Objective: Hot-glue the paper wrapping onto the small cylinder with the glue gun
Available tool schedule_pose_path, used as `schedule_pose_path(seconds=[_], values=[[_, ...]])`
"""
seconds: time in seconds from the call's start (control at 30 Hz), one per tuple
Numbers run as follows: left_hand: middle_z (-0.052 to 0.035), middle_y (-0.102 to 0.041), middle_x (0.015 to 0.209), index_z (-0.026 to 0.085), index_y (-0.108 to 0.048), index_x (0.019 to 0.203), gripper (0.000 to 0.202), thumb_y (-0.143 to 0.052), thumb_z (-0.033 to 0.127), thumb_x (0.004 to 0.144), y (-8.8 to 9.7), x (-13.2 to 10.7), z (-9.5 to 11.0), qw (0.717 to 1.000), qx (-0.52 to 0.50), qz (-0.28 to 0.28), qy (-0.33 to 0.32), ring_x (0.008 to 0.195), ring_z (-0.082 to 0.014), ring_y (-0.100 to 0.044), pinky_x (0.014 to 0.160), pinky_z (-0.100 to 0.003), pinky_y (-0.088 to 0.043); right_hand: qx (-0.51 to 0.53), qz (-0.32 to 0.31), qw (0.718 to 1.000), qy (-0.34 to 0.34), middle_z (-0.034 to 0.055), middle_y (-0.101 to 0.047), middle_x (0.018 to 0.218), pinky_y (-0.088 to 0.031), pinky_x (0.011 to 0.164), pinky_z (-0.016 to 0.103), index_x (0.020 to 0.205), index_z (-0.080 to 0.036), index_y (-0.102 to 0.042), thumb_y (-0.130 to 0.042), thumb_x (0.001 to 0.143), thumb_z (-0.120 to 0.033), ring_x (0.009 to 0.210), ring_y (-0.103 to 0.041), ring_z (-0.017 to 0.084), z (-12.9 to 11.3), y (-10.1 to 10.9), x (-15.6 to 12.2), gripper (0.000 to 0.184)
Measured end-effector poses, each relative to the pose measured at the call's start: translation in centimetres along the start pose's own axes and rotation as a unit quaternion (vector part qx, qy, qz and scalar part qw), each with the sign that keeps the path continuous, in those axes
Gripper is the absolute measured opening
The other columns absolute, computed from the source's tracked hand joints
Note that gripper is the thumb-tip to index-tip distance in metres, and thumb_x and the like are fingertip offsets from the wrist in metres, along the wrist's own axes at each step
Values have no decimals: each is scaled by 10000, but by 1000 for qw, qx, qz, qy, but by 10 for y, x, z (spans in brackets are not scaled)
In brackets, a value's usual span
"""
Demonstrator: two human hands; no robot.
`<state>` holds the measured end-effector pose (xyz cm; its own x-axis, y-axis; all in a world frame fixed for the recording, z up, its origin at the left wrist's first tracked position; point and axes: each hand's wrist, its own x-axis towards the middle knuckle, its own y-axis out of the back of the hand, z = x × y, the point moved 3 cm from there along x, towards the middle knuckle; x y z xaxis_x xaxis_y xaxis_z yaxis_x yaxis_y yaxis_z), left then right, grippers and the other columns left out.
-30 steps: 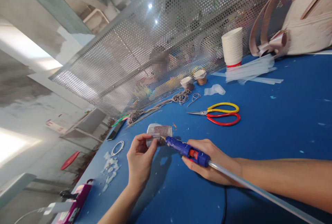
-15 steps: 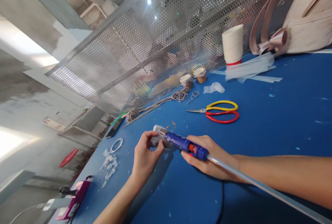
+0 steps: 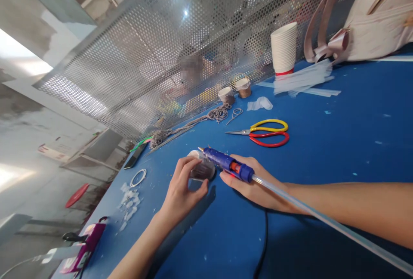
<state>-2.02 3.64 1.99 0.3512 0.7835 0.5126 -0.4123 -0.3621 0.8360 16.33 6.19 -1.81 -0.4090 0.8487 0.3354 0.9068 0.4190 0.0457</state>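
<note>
My left hand [image 3: 182,190] is curled around a small cup wrapped in brownish cord [image 3: 202,168], which it holds low over the blue table [image 3: 338,141]. My right hand [image 3: 254,184] grips a blue glue gun [image 3: 226,163] with a clear glue stick [image 3: 322,221] trailing back from it. The gun's nozzle points left, just above and past the cup. Its black cable [image 3: 263,244] runs toward me.
Yellow-and-red scissors [image 3: 263,131] lie beyond my hands. Farther back are loose cord [image 3: 219,113], two wrapped cups [image 3: 234,90], a stack of paper cups [image 3: 284,48], spare glue sticks [image 3: 303,81] and a pink bag [image 3: 368,20]. A perforated metal screen [image 3: 161,55] bounds the table; a person sits behind it.
My left hand turned the cup and lowered it toward the table. The glue gun's nozzle lifted off the cup's side and now points over it.
</note>
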Motion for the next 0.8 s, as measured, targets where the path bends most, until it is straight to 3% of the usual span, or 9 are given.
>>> schedule_pose_path(seconds=[0.13,0.2,0.3,0.37,0.43,0.63,0.8], values=[[-72,-664,1013,232,-603,995,197,-548,267,809,19,4,3,997,-15,63,46,980,-225,-613,887,-376,-464,44,26,997,-54,-67,-410,573,-320,504,224,727,-195,-463,-563,796,-315,524,-344,93,2,3,2,170],[-21,-671,765,227,-627,912,176,-476,303,862,26,3,1,989,-20,106,101,790,-188,-638,805,-330,-481,63,34,995,-73,-73,-403,535,-311,483,227,705,-200,-448,-564,801,-339,493,-351,93,4,4,3,205],[51,-538,521,212,-621,868,201,-449,314,885,31,-1,-3,975,5,160,155,476,-119,-515,566,-250,-440,78,46,992,-87,-76,-401,495,-304,464,233,693,-200,-449,-557,804,-349,466,-360,97,5,4,4,214],[45,-558,574,205,-601,890,167,-469,306,877,31,-5,-7,969,28,183,162,458,-100,-482,506,-230,-400,82,59,991,-89,-79,-402,482,-303,459,233,704,-196,-463,-553,805,-347,458,-362,96,6,4,6,203],[17,-601,676,203,-569,952,149,-494,297,864,30,-7,-12,969,27,192,151,528,-109,-533,540,-238,-429,80,73,990,-91,-81,-398,476,-300,457,230,680,-197,-452,-552,802,-336,453,-357,90,6,5,7,211],[-71,-592,1010,222,-562,1019,233,-581,289,797,35,-7,-34,985,14,125,117,930,-198,-601,849,-376,-492,44,92,987,-120,-80,-389,479,-311,478,233,655,-203,-425,-529,802,-327,467,-357,93,7,10,13,219],[-127,-549,1276,237,-483,1181,586,-715,375,661,22,-10,-58,962,-164,-10,219,1189,-272,-527,992,-464,-428,-38,69,993,-84,-47,-488,595,-362,567,252,781,-189,-485,-529,777,-303,567,-442,123,14,13,18,121]])
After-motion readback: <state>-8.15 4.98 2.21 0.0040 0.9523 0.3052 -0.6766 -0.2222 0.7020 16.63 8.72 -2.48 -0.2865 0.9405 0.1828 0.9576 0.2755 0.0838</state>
